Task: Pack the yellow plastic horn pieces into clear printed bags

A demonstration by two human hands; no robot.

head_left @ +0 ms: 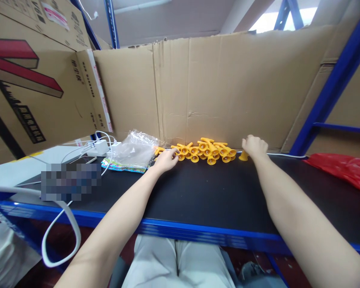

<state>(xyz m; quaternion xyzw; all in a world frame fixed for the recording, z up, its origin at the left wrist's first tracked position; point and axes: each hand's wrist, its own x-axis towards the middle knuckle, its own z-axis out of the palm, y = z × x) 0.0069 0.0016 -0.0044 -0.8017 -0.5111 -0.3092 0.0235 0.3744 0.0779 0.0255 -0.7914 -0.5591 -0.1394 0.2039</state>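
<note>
Bare arms (297,204) come closest, with light grey pants (180,260) low down between them. Past them is a black tabletop (204,196), and toward its back lies a pile of yellow horns (208,152), many with their round mouths facing this way.

To the right of the pile, the right hand (255,146) is curled up like a fist around the thin end of one yellow horn (243,156). Its wide mouth points down; I cannot tell if it touches the tabletop. At the left end of the pile, the left hand (167,159) has bent fingers among the horns. I cannot tell if it pinches one.

Left of the pile is a crinkly clear bag (135,149). Far to the right of the pile is a red bag (345,170). Behind the pile stands a cardboard wall (228,88).

Each horn looks light, stiff and smooth, like plastic, so it may slip or roll a bit. The thin stem seems the best place to grab; squeezing the wide rim hard could bend it.
</note>
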